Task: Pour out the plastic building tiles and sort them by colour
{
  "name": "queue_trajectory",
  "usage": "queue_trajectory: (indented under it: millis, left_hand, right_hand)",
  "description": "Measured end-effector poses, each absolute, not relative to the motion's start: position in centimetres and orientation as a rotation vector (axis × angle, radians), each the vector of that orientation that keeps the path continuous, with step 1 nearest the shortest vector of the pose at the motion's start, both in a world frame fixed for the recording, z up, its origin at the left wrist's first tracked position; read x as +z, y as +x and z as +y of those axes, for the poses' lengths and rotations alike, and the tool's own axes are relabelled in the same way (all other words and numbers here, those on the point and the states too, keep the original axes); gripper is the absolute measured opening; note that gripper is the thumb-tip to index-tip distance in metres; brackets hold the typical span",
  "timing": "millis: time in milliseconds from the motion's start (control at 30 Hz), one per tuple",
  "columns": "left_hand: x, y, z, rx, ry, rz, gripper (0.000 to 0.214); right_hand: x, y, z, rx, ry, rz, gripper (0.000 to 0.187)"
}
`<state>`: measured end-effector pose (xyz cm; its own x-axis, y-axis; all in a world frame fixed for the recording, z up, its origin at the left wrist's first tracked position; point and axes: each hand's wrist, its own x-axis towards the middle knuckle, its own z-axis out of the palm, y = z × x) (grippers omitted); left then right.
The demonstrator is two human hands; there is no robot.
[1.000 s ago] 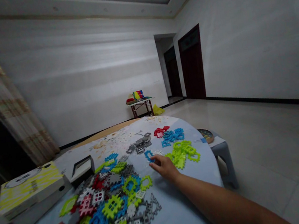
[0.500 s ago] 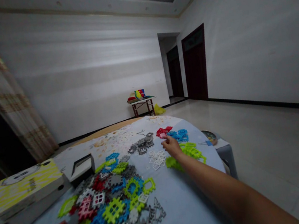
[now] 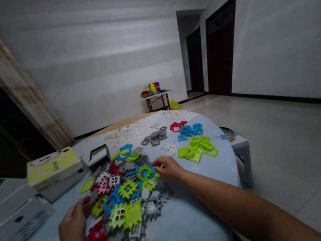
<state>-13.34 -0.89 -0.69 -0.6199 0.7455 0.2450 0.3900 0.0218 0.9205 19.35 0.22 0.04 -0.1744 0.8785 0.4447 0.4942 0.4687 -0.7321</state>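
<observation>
A mixed heap of flat plastic building tiles in green, blue, red, grey and white lies on the round table covered in pale blue cloth. My right hand rests at the heap's right edge, fingertips pinching a light green tile. My left hand lies flat at the heap's left edge, fingers touching the tiles. Beyond lie sorted groups: green tiles, blue tiles, red tiles, grey tiles and small white tiles.
A yellow and white box and a small dark-edged box stand at the table's left. White cartons sit at the far left. A grey stool stands by the table's right edge. A small table stands against the far wall.
My right hand drew back from the far red and blue groups to the mixed heap and closed on a green tile. My left hand shows further up the heap's left edge. The view tilted downward.
</observation>
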Motion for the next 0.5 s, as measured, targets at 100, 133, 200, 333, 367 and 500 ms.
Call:
queue_trajectory:
  millis: [100,133,200,333,367,500]
  left_hand:
    - [-0.4,-13.2,-1.2,1.590,1.025,1.912,0.044]
    - [-0.2,-13.1,-1.4,1.576,0.995,1.904,0.042]
    - [0.2,-13.1,-1.6,1.546,0.954,1.902,0.038]
    - [0.8,-12.8,-1.9,1.512,0.932,1.893,0.033]
    - [0.8,-12.8,-1.9,1.512,0.928,1.886,0.032]
    - [0.8,-12.9,-1.9,1.536,0.896,1.842,0.029]
  right_hand:
    - [-0.2,18.8,0.0,0.431,-1.181,-1.912,0.026]
    - [-0.4,18.6,0.1,0.403,-1.205,-1.931,0.027]
    - [-0.6,18.4,0.5,0.378,-1.281,-1.944,0.030]
    - [-1.0,17.9,1.2,0.353,-1.424,-1.950,0.031]
    - [-1.0,17.9,1.2,0.344,-1.439,-1.956,0.031]
    - [-1.2,17.8,1.1,0.337,-1.400,-1.926,0.032]
